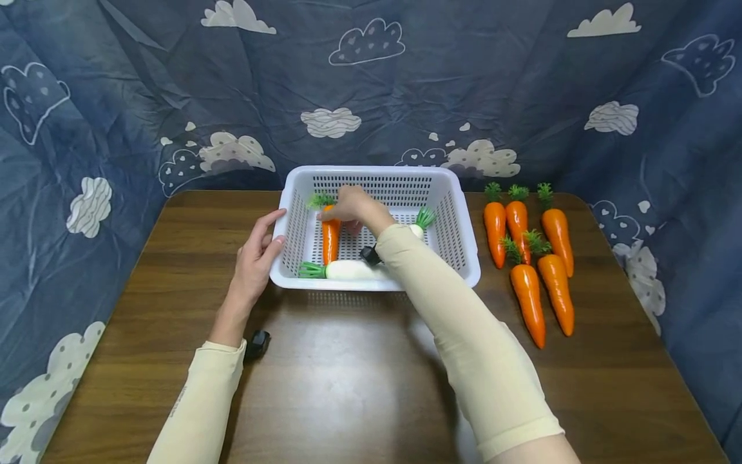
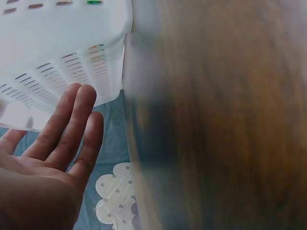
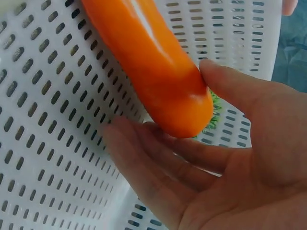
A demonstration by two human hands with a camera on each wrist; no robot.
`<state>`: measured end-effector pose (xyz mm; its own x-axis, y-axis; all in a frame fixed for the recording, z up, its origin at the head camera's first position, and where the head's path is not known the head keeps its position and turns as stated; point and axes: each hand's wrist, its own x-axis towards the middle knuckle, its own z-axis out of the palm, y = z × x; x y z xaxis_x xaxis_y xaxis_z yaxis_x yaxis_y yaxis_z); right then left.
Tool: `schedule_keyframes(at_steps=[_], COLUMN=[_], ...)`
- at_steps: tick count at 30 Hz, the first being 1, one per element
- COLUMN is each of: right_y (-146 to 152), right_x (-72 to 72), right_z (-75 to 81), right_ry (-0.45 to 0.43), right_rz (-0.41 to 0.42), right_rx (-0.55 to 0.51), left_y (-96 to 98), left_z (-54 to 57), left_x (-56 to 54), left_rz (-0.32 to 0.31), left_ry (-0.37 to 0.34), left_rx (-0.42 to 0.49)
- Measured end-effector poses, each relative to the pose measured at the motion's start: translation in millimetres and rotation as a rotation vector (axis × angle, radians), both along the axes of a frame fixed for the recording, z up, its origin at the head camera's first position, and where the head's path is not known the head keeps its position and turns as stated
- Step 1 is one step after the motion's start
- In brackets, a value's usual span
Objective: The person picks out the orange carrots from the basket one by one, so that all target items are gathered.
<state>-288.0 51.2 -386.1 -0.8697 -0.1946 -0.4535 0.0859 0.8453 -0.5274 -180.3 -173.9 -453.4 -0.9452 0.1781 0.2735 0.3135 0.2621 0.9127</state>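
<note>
My right hand (image 1: pixel 355 205) reaches into the white perforated basket (image 1: pixel 371 171) and holds an orange carrot (image 1: pixel 330 243) near its leafy end. The right wrist view shows the thumb on the side of the carrot (image 3: pixel 158 72) and fingers under its thick end. In the head view the carrot's tip points toward the front wall. Along that wall lies a white radish (image 1: pixel 350 270) with green stems. A second radish (image 1: pixel 416 230) is partly hidden by the right sleeve. My left hand (image 1: pixel 252 258) touches the basket's left side, its fingers (image 2: pixel 72 127) straight against the outer wall.
Several carrots (image 1: pixel 527 303) lie in two rows on the wooden table (image 1: pixel 336 386), right of the basket. A blue cloud-patterned cloth (image 1: pixel 371 90) hangs behind the table and at its sides. The basket stands at the table's back edge.
</note>
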Motion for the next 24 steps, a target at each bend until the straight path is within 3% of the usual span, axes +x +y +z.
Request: schedule_keyframes(at_steps=[5,12,24], right_y=[3.1,4.5,5.3], right_x=[-2.6,-2.9,11.7], right_z=[-2.2,-1.1,27.8], right_ry=[0.038,0.105,0.327], right_rz=[-0.012,-0.042,0.004], right_rx=[0.014,-0.086,-0.143], left_y=[3.2,4.9,0.2], left_z=[0.7,1.0,-0.7], left_x=[-1.0,-1.0,0.7], left_rz=[-0.008,-0.009,0.006], left_ry=[-0.006,-0.015,-0.011], left_rx=[0.0,-0.01,-0.011])
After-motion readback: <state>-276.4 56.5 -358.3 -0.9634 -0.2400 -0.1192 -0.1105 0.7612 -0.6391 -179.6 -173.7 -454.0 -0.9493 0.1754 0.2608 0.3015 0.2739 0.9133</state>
